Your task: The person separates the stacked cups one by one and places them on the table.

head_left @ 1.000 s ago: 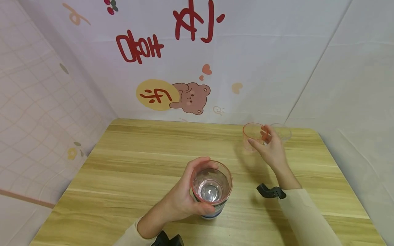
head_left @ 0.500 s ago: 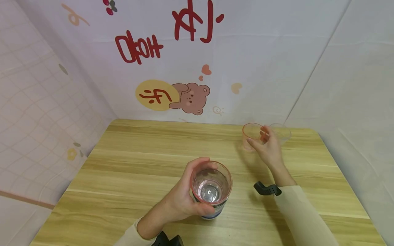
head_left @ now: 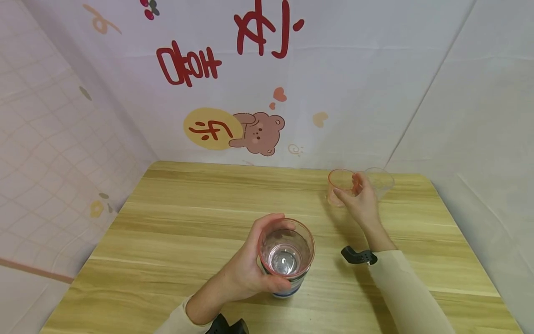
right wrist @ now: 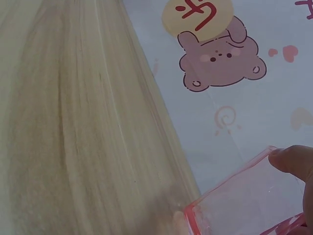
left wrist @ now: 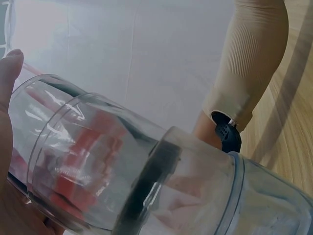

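My left hand grips a stack of clear plastic cups, upright over the front middle of the table, with a reddish rim on top. In the left wrist view, the nested stack shows several rims and bands along its wall. At the back right, my right hand holds a clear cup with a pink-orange rim, thumb on its near side and fingers at its right. A colourless clear cup stands just right of that hand, partly hidden by it. The right wrist view shows the pinkish cup's wall beside my thumb.
The wood-grain table meets a white printed cloth backdrop at its far edge. More white cloth hangs along the right side, and a grid-patterned cloth along the left.
My right hand and forearm have shifted slightly left and nearer, and the pink-rimmed cup has come a little nearer with them. The left hand and its stack look the same.
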A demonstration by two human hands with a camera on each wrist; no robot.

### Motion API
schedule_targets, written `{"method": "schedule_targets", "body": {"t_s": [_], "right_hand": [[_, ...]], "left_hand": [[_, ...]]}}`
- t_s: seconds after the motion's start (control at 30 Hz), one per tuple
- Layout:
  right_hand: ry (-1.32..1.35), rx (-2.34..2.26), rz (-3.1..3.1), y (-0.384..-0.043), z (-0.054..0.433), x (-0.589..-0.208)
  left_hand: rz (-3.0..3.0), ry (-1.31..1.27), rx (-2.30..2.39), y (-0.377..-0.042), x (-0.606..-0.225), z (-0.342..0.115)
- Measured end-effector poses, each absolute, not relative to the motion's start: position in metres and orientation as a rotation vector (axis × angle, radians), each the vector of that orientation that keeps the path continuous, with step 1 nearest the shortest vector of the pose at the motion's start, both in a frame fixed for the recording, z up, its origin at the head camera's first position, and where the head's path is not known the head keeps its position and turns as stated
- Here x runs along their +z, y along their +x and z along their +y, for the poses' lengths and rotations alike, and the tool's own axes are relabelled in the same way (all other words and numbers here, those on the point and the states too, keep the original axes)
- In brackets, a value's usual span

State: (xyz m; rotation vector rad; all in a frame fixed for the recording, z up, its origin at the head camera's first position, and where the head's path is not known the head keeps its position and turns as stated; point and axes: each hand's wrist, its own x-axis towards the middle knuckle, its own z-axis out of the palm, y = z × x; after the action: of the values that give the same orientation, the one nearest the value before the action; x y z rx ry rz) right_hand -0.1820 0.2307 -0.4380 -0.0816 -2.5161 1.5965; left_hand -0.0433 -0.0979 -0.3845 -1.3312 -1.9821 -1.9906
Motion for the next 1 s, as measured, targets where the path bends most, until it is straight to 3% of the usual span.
{"method": "schedule_targets", "body": {"t_s": [1.0], "right_hand": [[-0.155, 1.666, -2.524, -0.194, 0.233, -0.452]], "left_hand": [[-1.992, -1.342, -1.971, -0.045, -0.383, -0.097]]}}
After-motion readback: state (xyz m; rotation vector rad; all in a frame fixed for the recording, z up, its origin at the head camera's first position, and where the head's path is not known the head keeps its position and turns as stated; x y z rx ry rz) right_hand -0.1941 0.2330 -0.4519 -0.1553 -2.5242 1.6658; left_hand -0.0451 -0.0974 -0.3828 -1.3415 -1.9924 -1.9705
